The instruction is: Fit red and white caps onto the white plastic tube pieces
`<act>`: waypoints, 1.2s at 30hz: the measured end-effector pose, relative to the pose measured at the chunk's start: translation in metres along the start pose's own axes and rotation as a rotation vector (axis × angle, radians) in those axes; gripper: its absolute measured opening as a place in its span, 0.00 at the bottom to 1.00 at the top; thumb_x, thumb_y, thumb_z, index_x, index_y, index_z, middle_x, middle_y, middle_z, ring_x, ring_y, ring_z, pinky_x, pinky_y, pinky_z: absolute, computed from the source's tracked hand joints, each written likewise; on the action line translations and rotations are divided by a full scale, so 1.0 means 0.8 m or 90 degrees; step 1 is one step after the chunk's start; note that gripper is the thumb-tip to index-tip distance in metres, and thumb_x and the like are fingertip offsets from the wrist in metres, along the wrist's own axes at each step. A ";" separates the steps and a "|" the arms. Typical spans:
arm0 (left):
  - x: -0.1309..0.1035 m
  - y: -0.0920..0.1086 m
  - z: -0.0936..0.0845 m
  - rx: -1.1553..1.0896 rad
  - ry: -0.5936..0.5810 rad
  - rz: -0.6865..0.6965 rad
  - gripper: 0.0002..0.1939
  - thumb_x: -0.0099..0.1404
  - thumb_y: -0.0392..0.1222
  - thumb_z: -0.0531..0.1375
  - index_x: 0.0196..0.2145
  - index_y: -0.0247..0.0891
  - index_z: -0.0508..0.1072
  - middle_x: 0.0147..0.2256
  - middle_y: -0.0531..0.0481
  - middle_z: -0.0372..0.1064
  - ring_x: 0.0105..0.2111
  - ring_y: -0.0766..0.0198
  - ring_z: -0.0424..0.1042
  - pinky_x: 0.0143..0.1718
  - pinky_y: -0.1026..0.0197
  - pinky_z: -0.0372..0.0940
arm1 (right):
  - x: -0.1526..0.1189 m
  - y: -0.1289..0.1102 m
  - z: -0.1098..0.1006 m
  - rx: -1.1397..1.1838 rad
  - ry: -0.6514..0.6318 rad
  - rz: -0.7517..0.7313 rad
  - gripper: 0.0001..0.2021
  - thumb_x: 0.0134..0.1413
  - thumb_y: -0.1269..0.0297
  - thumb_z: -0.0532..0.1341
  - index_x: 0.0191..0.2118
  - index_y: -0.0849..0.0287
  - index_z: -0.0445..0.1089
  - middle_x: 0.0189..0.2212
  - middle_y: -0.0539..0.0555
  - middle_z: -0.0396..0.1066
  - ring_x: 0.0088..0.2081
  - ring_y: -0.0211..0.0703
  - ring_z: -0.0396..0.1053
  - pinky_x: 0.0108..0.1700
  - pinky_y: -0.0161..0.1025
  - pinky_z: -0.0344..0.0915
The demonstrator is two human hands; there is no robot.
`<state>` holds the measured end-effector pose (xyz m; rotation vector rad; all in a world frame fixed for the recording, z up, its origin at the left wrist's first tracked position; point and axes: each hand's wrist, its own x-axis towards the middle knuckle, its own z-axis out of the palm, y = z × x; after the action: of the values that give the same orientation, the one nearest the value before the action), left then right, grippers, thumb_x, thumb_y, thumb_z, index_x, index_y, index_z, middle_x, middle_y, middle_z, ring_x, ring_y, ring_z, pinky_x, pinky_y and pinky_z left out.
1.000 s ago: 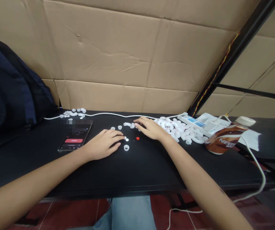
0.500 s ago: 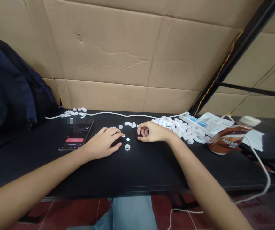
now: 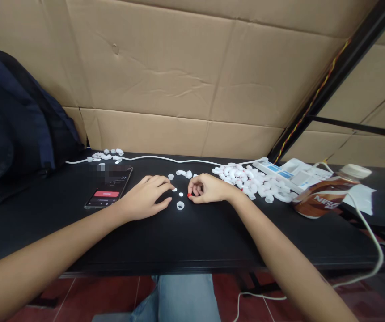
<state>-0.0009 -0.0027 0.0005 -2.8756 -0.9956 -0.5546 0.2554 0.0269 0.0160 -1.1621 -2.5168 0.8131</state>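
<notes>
My left hand [image 3: 148, 197] lies palm down on the black table with its fingers stretched and slightly apart. Its index fingertip is at a small white disc [image 3: 175, 189]; touching or just beside, I cannot tell. A small red piece [image 3: 189, 195] shows in the pinch of my right hand [image 3: 209, 188], low over the tabletop. Between the hands lies another white disc [image 3: 180, 194], with a translucent white ring [image 3: 180, 205] just nearer to me. Behind them are a small white cap-like piece [image 3: 171, 177] and a curved white piece [image 3: 183, 173].
A heap of white plastic pieces [image 3: 249, 179] lies to the right, beside a brown bottle [image 3: 326, 194] and a white-and-blue box [image 3: 276, 172]. At left are a phone [image 3: 110, 190], more white pieces [image 3: 108, 156] and a dark backpack [image 3: 21, 112]. A white cable [image 3: 165, 158] runs along the back.
My right hand has shifted a little left, closer to the discs, and the red piece in its fingertips shows more clearly. My left hand stays nearly in place. The view has shifted slightly.
</notes>
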 end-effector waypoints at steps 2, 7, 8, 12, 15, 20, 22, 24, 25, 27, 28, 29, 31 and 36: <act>0.000 0.001 -0.001 -0.007 0.003 0.007 0.14 0.70 0.44 0.53 0.51 0.43 0.69 0.49 0.47 0.67 0.51 0.57 0.66 0.52 0.53 0.56 | 0.003 -0.003 0.005 0.022 -0.005 -0.028 0.07 0.46 0.64 0.65 0.32 0.60 0.73 0.21 0.47 0.66 0.23 0.34 0.63 0.26 0.33 0.60; 0.002 0.003 -0.004 -0.019 0.015 0.026 0.12 0.70 0.42 0.53 0.47 0.43 0.71 0.46 0.48 0.69 0.48 0.59 0.67 0.51 0.54 0.56 | 0.012 -0.011 0.017 0.081 -0.016 -0.066 0.10 0.50 0.61 0.64 0.37 0.61 0.75 0.20 0.46 0.64 0.22 0.33 0.61 0.26 0.32 0.58; 0.002 0.003 -0.004 -0.022 0.017 0.028 0.11 0.70 0.42 0.53 0.46 0.43 0.71 0.45 0.49 0.70 0.47 0.59 0.68 0.50 0.54 0.56 | 0.013 -0.013 0.019 0.092 -0.019 -0.068 0.11 0.51 0.60 0.64 0.37 0.61 0.75 0.19 0.45 0.63 0.22 0.32 0.60 0.25 0.32 0.57; 0.002 0.003 -0.005 -0.043 0.015 0.035 0.09 0.69 0.40 0.53 0.43 0.43 0.72 0.41 0.52 0.71 0.44 0.62 0.69 0.49 0.56 0.56 | 0.016 -0.019 0.023 0.121 -0.015 -0.073 0.13 0.52 0.58 0.64 0.39 0.62 0.76 0.18 0.44 0.59 0.21 0.31 0.56 0.25 0.32 0.54; 0.001 0.002 -0.004 -0.053 0.000 0.044 0.08 0.69 0.40 0.54 0.43 0.43 0.72 0.41 0.53 0.71 0.44 0.63 0.69 0.49 0.57 0.56 | 0.016 -0.017 0.022 0.135 0.007 -0.078 0.15 0.52 0.56 0.65 0.41 0.61 0.75 0.18 0.44 0.58 0.21 0.31 0.54 0.25 0.32 0.53; 0.000 0.003 -0.001 -0.060 -0.032 0.040 0.09 0.70 0.42 0.55 0.45 0.44 0.71 0.45 0.51 0.69 0.45 0.61 0.68 0.47 0.57 0.57 | 0.013 -0.011 0.015 0.125 0.093 -0.101 0.14 0.57 0.55 0.61 0.38 0.61 0.75 0.19 0.46 0.60 0.23 0.33 0.54 0.27 0.34 0.55; 0.001 0.002 0.000 -0.068 -0.036 0.034 0.08 0.70 0.42 0.55 0.45 0.44 0.71 0.45 0.51 0.69 0.45 0.61 0.68 0.47 0.57 0.57 | 0.012 -0.011 0.013 0.112 0.118 -0.100 0.14 0.58 0.55 0.59 0.37 0.61 0.75 0.21 0.48 0.63 0.24 0.34 0.57 0.28 0.34 0.56; 0.002 0.002 0.001 -0.089 -0.037 0.034 0.06 0.69 0.41 0.55 0.42 0.43 0.71 0.44 0.52 0.69 0.45 0.61 0.68 0.47 0.57 0.57 | 0.012 -0.011 0.012 0.103 0.127 -0.101 0.14 0.59 0.55 0.59 0.37 0.61 0.75 0.23 0.49 0.65 0.25 0.35 0.58 0.29 0.35 0.57; 0.002 0.001 0.002 -0.103 -0.038 0.037 0.05 0.69 0.41 0.56 0.41 0.42 0.71 0.43 0.52 0.70 0.44 0.62 0.69 0.47 0.57 0.57 | 0.012 -0.012 0.013 0.101 0.130 -0.101 0.14 0.59 0.55 0.59 0.37 0.61 0.74 0.23 0.49 0.66 0.25 0.35 0.59 0.29 0.35 0.57; 0.004 -0.001 0.003 -0.132 -0.040 0.045 0.04 0.69 0.39 0.56 0.38 0.41 0.71 0.41 0.53 0.71 0.42 0.63 0.69 0.48 0.58 0.58 | 0.011 -0.011 0.014 0.095 0.133 -0.101 0.14 0.59 0.55 0.58 0.36 0.61 0.74 0.24 0.50 0.67 0.25 0.35 0.59 0.29 0.35 0.57; 0.004 -0.002 0.004 -0.145 -0.040 0.049 0.04 0.68 0.38 0.56 0.38 0.41 0.71 0.40 0.53 0.71 0.41 0.64 0.70 0.48 0.58 0.58 | 0.011 -0.011 0.014 0.092 0.135 -0.100 0.14 0.59 0.55 0.58 0.36 0.61 0.74 0.24 0.50 0.67 0.25 0.35 0.59 0.29 0.35 0.57; 0.004 -0.002 0.004 -0.158 -0.038 0.050 0.04 0.68 0.37 0.57 0.38 0.40 0.71 0.39 0.53 0.71 0.40 0.64 0.70 0.48 0.58 0.59 | 0.011 -0.010 0.014 0.090 0.136 -0.098 0.14 0.59 0.55 0.58 0.36 0.61 0.74 0.24 0.50 0.67 0.25 0.35 0.59 0.29 0.35 0.57; 0.004 -0.002 0.005 -0.189 -0.029 0.046 0.03 0.66 0.36 0.58 0.36 0.39 0.72 0.37 0.53 0.72 0.38 0.64 0.71 0.47 0.59 0.60 | 0.011 -0.009 0.015 0.085 0.139 -0.093 0.14 0.59 0.55 0.58 0.36 0.61 0.74 0.23 0.49 0.66 0.25 0.35 0.59 0.29 0.35 0.57; 0.004 0.009 0.005 -0.302 0.050 0.013 0.02 0.64 0.37 0.59 0.34 0.38 0.73 0.34 0.52 0.73 0.36 0.65 0.71 0.40 0.63 0.64 | 0.011 -0.009 0.013 0.074 0.142 -0.092 0.14 0.59 0.55 0.58 0.36 0.60 0.74 0.23 0.49 0.66 0.25 0.35 0.59 0.29 0.34 0.57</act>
<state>0.0072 -0.0062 -0.0016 -3.2233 -0.9271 -1.0162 0.2405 0.0258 0.0121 -0.9631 -2.3077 0.7367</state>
